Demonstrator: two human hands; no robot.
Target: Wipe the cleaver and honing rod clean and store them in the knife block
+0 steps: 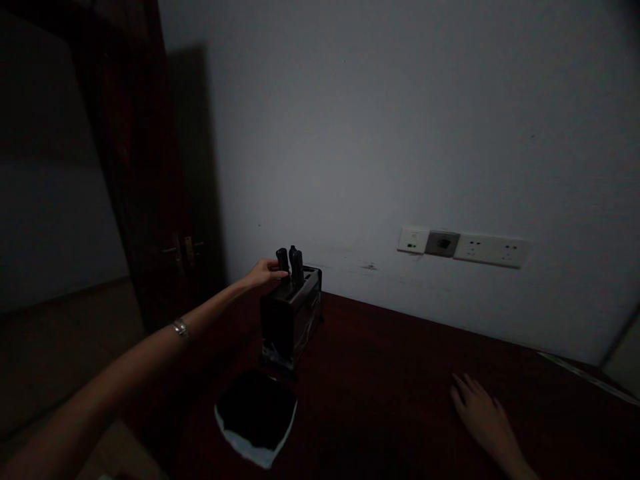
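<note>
A black knife block (293, 317) stands on the dark red table, with slots in its top and several black handles (298, 265) upright in it. My left hand (265, 272) reaches to the block from the left. Its thumb and fingers close around the leftmost knife (282, 260) by the handle; the blade is hidden inside the block. On the right, my right hand (480, 410) lies palm down on the table with its fingers stretched out, holding nothing. The room is dim, so fine detail is hard to make out.
In front of the block lies a flat black piece with a pale edge (257, 413). The table (390, 360) meets a grey wall with sockets (470, 249). A dark door with a handle (189, 251) stands at the left. A pale strip (590, 378) lies at the table's right.
</note>
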